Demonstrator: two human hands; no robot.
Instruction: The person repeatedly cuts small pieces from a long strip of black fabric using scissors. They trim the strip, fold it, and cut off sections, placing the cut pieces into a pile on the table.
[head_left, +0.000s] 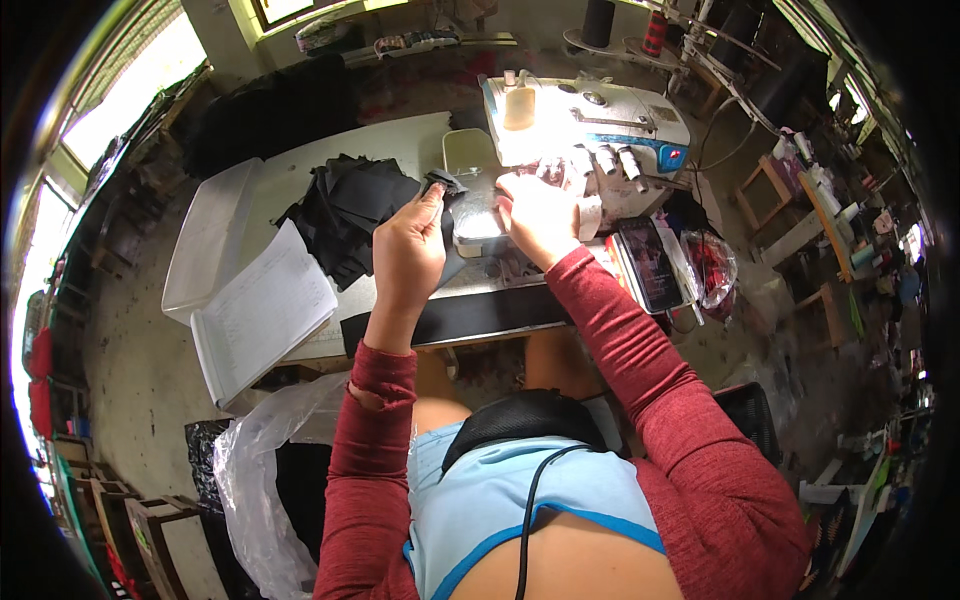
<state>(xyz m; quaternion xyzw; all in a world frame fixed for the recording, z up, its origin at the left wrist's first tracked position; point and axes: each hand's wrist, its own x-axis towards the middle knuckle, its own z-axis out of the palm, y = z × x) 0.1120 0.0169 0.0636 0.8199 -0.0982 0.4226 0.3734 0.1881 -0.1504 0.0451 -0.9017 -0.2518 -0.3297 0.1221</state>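
My left hand (410, 250) is closed in a pinch on a small dark fabric piece (447, 182), held up left of the sewing machine (600, 120). My right hand (543, 218) is at the machine's needle end, above its bright metal plate (478, 225). Its thumb and index finger are apart, with nothing visible between them; glare and the hand itself hide the needle area. Beside my left hand lies a loose pile of black fabric pieces (350, 205) on the white table (285, 180).
An open notebook (262, 310) and a white plastic bin (215, 235) are at the left. On the right are a phone (647, 265) and a clear bag with red contents (710, 268). A black strip (460, 315) runs along the table's front edge. Thread cones (597, 22) stand behind.
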